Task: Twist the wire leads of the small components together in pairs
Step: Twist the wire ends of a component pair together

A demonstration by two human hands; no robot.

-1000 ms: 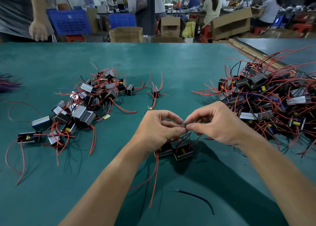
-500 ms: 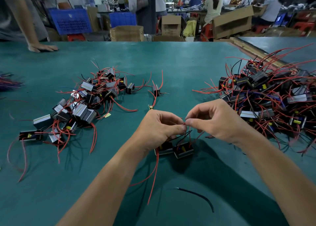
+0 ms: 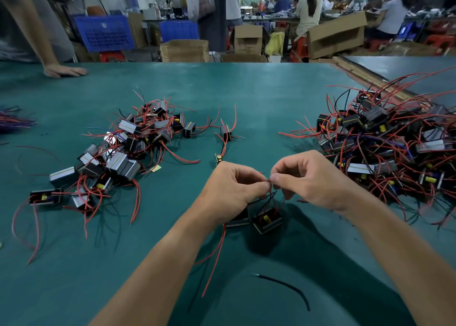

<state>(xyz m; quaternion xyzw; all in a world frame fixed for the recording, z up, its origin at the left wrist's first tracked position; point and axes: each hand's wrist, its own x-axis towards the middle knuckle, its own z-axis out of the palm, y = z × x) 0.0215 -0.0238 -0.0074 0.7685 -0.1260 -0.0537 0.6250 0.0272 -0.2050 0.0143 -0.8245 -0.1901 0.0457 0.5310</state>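
Two small black components hang side by side just above the green table, one with a yellow core (image 3: 267, 220) and one (image 3: 238, 220) partly hidden under my left wrist. Their thin red and black leads (image 3: 271, 195) rise to my fingertips. My left hand (image 3: 234, 190) pinches the lead ends between thumb and forefinger. My right hand (image 3: 311, 180) pinches the same lead ends from the other side, fingertips almost touching the left ones. A long red lead (image 3: 217, 254) trails down from the pair across the table.
A heap of components with red leads (image 3: 116, 158) lies at the left, a larger heap (image 3: 394, 143) at the right. A single component (image 3: 225, 133) sits beyond my hands. A loose black wire (image 3: 286, 286) lies near the front. Another person's hand (image 3: 65, 71) rests on the far left edge.
Both hands stay together at the lead ends with small finger shifts. The other person's hand at the far left has come down onto the table.
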